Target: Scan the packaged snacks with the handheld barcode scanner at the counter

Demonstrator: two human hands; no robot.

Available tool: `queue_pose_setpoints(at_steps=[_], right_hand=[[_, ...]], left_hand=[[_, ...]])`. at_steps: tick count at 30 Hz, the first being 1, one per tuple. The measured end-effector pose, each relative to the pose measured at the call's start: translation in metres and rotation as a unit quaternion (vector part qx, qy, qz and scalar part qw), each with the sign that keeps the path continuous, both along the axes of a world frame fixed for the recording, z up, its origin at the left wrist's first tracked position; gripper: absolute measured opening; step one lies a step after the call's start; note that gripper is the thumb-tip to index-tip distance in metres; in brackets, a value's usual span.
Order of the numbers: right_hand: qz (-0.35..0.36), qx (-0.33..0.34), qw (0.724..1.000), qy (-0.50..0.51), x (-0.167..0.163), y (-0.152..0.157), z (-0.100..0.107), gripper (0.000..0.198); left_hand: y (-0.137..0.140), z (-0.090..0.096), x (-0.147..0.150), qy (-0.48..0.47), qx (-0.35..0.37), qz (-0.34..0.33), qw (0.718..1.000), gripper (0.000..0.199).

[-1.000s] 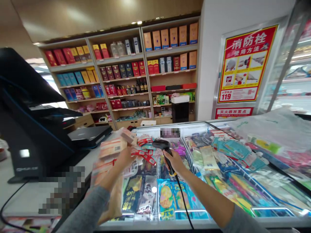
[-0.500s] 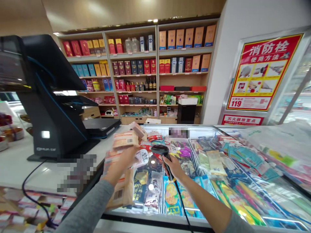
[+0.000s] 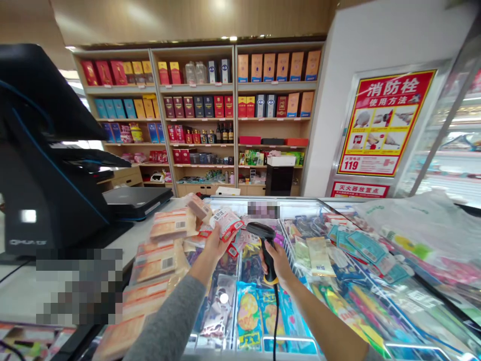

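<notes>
My left hand point(image 3: 211, 249) is closed on a small red-and-white snack packet point(image 3: 226, 222), lifted above the glass-topped freezer. Beside it, my right hand point(image 3: 278, 259) grips a black handheld barcode scanner point(image 3: 262, 231) upright, its head tilted toward the packet but apart from it. A black cable point(image 3: 276, 316) runs down from the scanner's handle. Left of my left hand lies a row of beige packs with orange-and-white labels and barcodes point(image 3: 171, 224). More red packets point(image 3: 233, 249) lie on the glass just under the held one.
The freezer point(image 3: 190, 342) holds blue bags point(image 3: 248, 313) and other packaged goods. A checkout terminal point(image 3: 41, 165) and a flat black scale point(image 3: 137, 198) stand left. Teal packets point(image 3: 366, 245) and a plastic bag point(image 3: 421, 220) lie right. Shelves of boxes point(image 3: 199, 108) stand behind.
My left hand has moved from the beige packs to the right and now holds up a red-and-white packet. The scanner stays in my right hand, turned more upright. The view has shifted right.
</notes>
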State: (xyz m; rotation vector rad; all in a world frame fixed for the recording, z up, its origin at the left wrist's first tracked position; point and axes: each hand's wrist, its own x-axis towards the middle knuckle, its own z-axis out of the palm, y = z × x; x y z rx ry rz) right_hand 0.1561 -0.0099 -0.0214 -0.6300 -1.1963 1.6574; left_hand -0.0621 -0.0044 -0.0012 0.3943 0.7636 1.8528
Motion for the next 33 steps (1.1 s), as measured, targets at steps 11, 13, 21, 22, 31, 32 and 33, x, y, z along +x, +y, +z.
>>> queue_pose_setpoints(at_steps=[11, 13, 21, 22, 31, 32, 33], right_hand=[[0.066, 0.006, 0.996, -0.059, 0.039, 0.000, -0.007, 0.056], [0.072, 0.009, 0.995, -0.070, 0.042, -0.004, -0.006, 0.055], [0.099, 0.042, 0.988, -0.114, 0.048, -0.008, -0.003, 0.050], [0.095, 0.044, 0.987, -0.119, 0.048, -0.009, -0.003, 0.049], [0.068, 0.063, 0.984, -0.150, 0.051, -0.011, -0.001, 0.044], [0.070, 0.064, 0.984, -0.151, 0.051, -0.010, -0.001, 0.043], [0.074, 0.064, 0.983, -0.154, 0.052, -0.010, -0.001, 0.043]], left_hand=[[-0.001, -0.044, 0.026, 0.298, -0.016, 0.119, 0.947, 0.073], [-0.002, -0.045, 0.026, 0.292, -0.022, 0.120, 0.949, 0.071], [0.001, -0.040, 0.031, 0.248, -0.027, 0.095, 0.964, 0.064], [0.001, -0.040, 0.032, 0.245, -0.024, 0.097, 0.964, 0.062], [-0.002, -0.037, 0.036, 0.221, -0.025, 0.100, 0.970, 0.057], [-0.002, -0.036, 0.036, 0.215, -0.024, 0.100, 0.971, 0.056], [-0.002, -0.036, 0.037, 0.212, -0.023, 0.100, 0.972, 0.057]])
